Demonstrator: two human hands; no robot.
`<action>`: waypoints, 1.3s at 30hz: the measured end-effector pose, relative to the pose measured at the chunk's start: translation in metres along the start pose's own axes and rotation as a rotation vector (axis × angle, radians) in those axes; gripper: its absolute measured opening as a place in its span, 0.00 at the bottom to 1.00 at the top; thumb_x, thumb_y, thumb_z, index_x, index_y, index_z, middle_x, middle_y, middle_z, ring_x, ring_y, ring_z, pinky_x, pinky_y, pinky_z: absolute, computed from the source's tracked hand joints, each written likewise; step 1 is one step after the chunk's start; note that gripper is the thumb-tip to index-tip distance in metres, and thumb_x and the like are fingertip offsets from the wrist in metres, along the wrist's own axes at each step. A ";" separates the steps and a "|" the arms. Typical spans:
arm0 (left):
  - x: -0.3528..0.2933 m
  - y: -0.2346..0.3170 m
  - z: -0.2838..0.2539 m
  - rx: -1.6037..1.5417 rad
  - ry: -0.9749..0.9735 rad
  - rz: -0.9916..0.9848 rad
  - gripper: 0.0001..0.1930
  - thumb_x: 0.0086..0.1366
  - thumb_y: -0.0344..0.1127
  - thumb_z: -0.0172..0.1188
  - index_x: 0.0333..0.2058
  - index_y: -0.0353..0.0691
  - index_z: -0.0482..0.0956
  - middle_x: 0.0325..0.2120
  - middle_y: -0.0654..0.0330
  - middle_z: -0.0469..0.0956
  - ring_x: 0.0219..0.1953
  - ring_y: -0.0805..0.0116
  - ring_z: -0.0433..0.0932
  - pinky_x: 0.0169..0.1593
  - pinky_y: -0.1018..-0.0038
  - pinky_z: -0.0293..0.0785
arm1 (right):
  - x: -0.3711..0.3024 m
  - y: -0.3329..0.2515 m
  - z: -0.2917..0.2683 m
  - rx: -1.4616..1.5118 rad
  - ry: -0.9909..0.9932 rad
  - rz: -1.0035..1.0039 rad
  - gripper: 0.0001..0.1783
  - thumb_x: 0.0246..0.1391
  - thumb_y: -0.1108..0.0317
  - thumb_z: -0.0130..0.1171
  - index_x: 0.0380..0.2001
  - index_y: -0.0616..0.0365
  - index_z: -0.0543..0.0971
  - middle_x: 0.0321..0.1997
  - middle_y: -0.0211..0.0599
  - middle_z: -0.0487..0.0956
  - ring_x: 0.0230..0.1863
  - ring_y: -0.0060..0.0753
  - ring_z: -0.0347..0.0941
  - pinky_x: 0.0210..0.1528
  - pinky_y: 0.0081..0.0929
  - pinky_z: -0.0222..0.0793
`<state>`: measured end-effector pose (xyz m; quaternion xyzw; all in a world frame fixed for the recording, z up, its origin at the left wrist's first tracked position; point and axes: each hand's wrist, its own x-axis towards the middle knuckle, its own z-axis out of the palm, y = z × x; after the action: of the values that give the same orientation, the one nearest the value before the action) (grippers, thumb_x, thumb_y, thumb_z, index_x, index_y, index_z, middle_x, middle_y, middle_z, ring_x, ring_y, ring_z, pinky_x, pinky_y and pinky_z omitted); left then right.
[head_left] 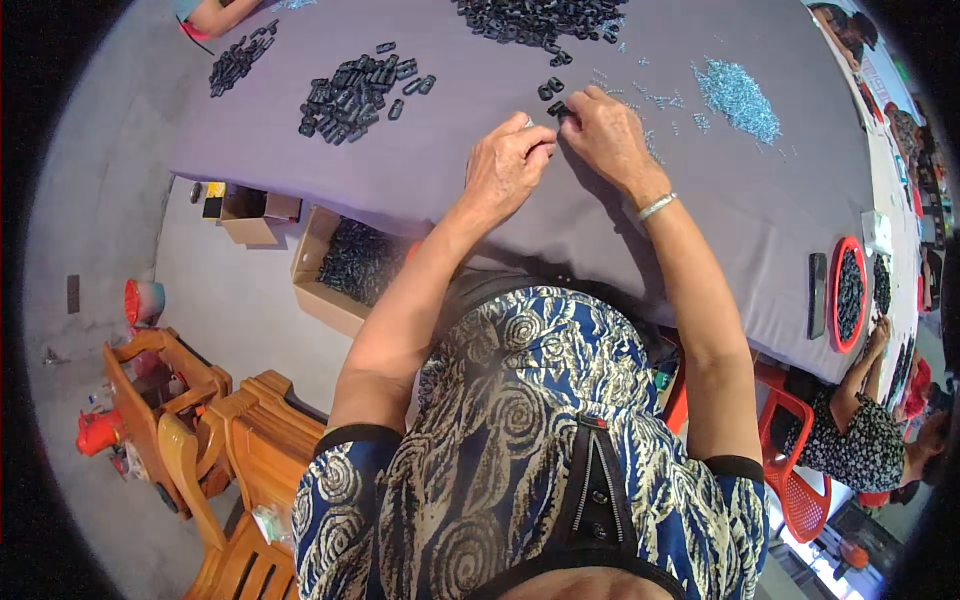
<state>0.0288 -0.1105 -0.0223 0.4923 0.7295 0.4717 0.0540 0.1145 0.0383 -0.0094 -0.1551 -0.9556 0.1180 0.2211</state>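
Observation:
Both my hands work close together over the cloth-covered table (pixel 620 260). My left hand (pixel 505 165) is closed in a pinch, with a tiny pale bit at its fingertips that is too small to name. Beside it, my right hand (pixel 608 135) has its fingers closed on a small black plastic piece (pixel 561 109). Just beyond those fingertips lie a couple more black pieces (pixel 550 88). To the right is a heap of small silvery, spring-like metal parts (pixel 738 102), with loose ones strewn toward my right hand.
Black pieces form a large heap (pixel 535 22) at the far side and a smaller heap (pixel 355 97) at left. A red tray (pixel 848 295) of black parts sits at right. Below the table's left edge stands a cardboard box (pixel 318 240). Other people sit nearby; wooden chairs (pixel 255 430) stand lower left.

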 end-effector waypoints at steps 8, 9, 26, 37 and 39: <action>0.002 -0.003 -0.001 -0.206 0.108 -0.074 0.08 0.58 0.28 0.58 0.37 0.33 0.77 0.26 0.60 0.72 0.26 0.75 0.74 0.30 0.79 0.70 | -0.020 -0.015 -0.004 0.038 -0.003 0.020 0.07 0.44 0.67 0.55 0.23 0.60 0.74 0.28 0.44 0.75 0.31 0.51 0.74 0.33 0.43 0.72; 0.002 0.002 -0.003 -0.276 0.097 -0.098 0.08 0.59 0.28 0.58 0.37 0.33 0.77 0.26 0.61 0.71 0.25 0.75 0.73 0.29 0.78 0.69 | -0.024 -0.018 -0.005 0.151 0.022 0.062 0.07 0.44 0.68 0.55 0.23 0.60 0.74 0.28 0.45 0.75 0.31 0.51 0.74 0.34 0.43 0.71; 0.000 0.011 0.004 -0.770 -0.074 -0.372 0.11 0.61 0.27 0.59 0.42 0.33 0.77 0.33 0.63 0.76 0.29 0.78 0.75 0.33 0.81 0.74 | -0.041 -0.030 0.002 0.888 0.149 0.520 0.08 0.44 0.69 0.59 0.27 0.62 0.78 0.19 0.31 0.77 0.23 0.17 0.72 0.25 0.22 0.69; -0.004 0.009 0.010 -1.031 0.030 -0.515 0.08 0.61 0.30 0.60 0.39 0.37 0.76 0.31 0.61 0.77 0.30 0.76 0.76 0.33 0.78 0.76 | -0.043 -0.026 -0.019 0.900 0.105 0.429 0.07 0.52 0.69 0.57 0.32 0.60 0.79 0.24 0.30 0.79 0.26 0.17 0.73 0.28 0.20 0.70; -0.002 0.009 0.010 -1.045 0.019 -0.509 0.08 0.62 0.30 0.58 0.40 0.37 0.75 0.30 0.61 0.77 0.31 0.75 0.76 0.34 0.78 0.76 | -0.039 0.002 -0.022 0.664 0.256 0.387 0.07 0.52 0.68 0.57 0.31 0.59 0.80 0.26 0.35 0.80 0.28 0.21 0.75 0.33 0.23 0.71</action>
<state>0.0412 -0.1046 -0.0221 0.2052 0.4956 0.7457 0.3953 0.1580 0.0301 -0.0054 -0.2658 -0.7834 0.4395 0.3499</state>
